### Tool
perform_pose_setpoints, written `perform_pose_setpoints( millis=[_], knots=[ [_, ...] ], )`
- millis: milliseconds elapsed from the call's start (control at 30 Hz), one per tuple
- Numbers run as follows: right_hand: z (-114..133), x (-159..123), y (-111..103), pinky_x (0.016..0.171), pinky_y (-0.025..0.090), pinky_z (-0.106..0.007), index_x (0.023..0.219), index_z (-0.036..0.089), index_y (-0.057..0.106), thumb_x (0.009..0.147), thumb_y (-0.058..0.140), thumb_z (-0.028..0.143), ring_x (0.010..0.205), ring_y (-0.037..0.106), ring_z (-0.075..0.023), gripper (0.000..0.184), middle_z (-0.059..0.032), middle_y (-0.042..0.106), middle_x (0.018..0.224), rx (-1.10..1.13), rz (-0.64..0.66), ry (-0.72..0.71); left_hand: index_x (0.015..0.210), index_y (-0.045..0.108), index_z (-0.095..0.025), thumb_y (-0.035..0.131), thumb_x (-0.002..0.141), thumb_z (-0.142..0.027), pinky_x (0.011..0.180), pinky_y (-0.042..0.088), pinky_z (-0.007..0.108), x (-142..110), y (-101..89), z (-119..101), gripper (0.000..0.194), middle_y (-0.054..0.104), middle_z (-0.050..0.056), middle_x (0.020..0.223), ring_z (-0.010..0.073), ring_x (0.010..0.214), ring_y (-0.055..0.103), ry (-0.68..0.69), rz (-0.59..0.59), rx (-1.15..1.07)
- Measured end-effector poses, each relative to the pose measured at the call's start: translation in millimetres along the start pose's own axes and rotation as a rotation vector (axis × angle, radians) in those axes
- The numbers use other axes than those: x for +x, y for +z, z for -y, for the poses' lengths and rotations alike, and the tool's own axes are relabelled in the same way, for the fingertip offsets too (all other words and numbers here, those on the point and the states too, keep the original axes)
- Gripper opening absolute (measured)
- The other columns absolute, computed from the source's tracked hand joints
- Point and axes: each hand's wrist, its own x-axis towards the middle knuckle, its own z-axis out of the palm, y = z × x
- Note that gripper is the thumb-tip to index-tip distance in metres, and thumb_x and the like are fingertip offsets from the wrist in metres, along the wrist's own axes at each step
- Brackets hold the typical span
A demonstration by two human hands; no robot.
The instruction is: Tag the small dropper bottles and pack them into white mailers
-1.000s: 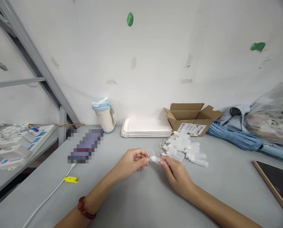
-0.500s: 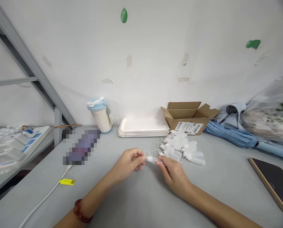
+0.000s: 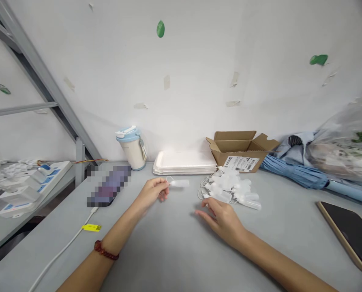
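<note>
Between the thumb and fingers of my left hand [image 3: 152, 194] is one end of a small translucent squeeze bottle [image 3: 181, 183], with a thin looped strap at its cap. The bottle points right, just in front of the stack of white padded envelopes [image 3: 185, 162]. My right hand [image 3: 221, 217] holds nothing; its thumb and fingers are apart, close to the near edge of a pile of similar small bottles [image 3: 229, 186]. The fingertips of my left hand partly hide the bottle's cap.
Behind the pile stands an open cardboard box [image 3: 240, 154]. A blue umbrella [image 3: 296, 172] and a phone [image 3: 348, 231] lie to the right. Left of the envelopes are a cream tumbler [image 3: 131, 152], a blurred-out device [image 3: 109, 188] with a white cable, and a power strip [image 3: 37, 188] beyond the table.
My right hand has let go of the small bottle and its fingers have spread. My left hand has carried the bottle left and away from me, toward the envelopes.
</note>
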Motion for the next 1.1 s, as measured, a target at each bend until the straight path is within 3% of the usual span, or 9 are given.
perform_pose_setpoints(
  millis=[100,167,233,500,633,933,1100],
  knots=[
    [-3,1,-2,0.05,0.039,-0.023,0.088,0.017,0.05,0.09,0.042,0.03,0.057,0.055,-0.013,0.015,-0.0034,0.061,0.075,-0.051,-0.003,-0.006,0.097,0.054,-0.011,0.056,0.076,-0.029,0.048,0.038,0.021,3,-1.7,3,0.028,0.059,0.001,0.066,0.0089,0.051,0.052,-0.049,-0.131,-0.051],
    [-3,3,-5,0.048,0.038,-0.024,0.088,0.017,0.051,0.087,0.047,0.026,0.062,0.058,-0.0148,0.009,-0.0051,0.06,0.083,-0.134,0.043,0.002,0.116,0.045,-0.009,0.054,0.076,-0.025,0.047,0.039,0.021,4,-1.0,5,0.044,0.062,0.003,0.071,0.0094,0.051,0.053,-0.089,-0.168,-0.046],
    [-2,3,-9,0.047,0.036,-0.024,0.088,0.017,0.051,0.083,0.052,0.024,0.062,0.058,-0.0156,0.009,-0.0056,0.059,0.086,-0.219,0.101,0.027,0.124,0.04,-0.008,0.052,0.076,-0.023,0.047,0.039,0.022,5,0.4,8,0.051,0.062,0.004,0.072,0.0097,0.051,0.053,-0.09,-0.185,-0.016],
    [10,3,-19,0.049,0.039,-0.026,0.091,0.016,0.054,0.082,0.056,0.02,0.073,0.06,-0.0199,0.01,-0.0082,0.058,0.093,-0.466,0.291,0.075,0.115,0.049,-0.015,0.048,0.078,-0.028,0.054,0.041,0.024,5,9.5,21,0.039,0.057,-0.002,0.066,0.0105,0.052,0.053,0.154,-0.131,0.285],
    [12,4,-18,0.051,0.041,-0.027,0.091,0.015,0.056,0.085,0.05,0.016,0.078,0.06,-0.0226,0.008,-0.0097,0.059,0.091,-0.546,0.354,0.083,0.11,0.052,-0.015,0.046,0.079,-0.03,0.055,0.041,0.024,-4,18.1,20,0.035,0.054,-0.004,0.064,0.0109,0.051,0.052,0.182,-0.074,0.33],
    [11,6,-19,0.063,0.046,-0.029,0.093,0.015,0.058,0.083,0.055,0.02,0.085,0.058,-0.0221,0.011,-0.0092,0.059,0.094,-0.339,0.322,0.142,0.105,0.057,-0.015,0.044,0.08,-0.033,0.055,0.042,0.024,-18,30.2,11,0.033,0.052,-0.002,0.064,0.0122,0.055,0.049,0.148,0.065,0.389],
    [12,4,-18,0.067,0.048,-0.031,0.09,0.016,0.058,0.08,0.055,0.013,0.086,0.056,-0.0226,0.01,-0.0089,0.059,0.093,-0.244,0.282,0.108,0.1,0.06,-0.016,0.046,0.08,-0.035,0.054,0.041,0.025,-25,34.8,10,0.031,0.054,-0.001,0.063,0.0136,0.054,0.05,0.117,0.107,0.423]
  ],
)
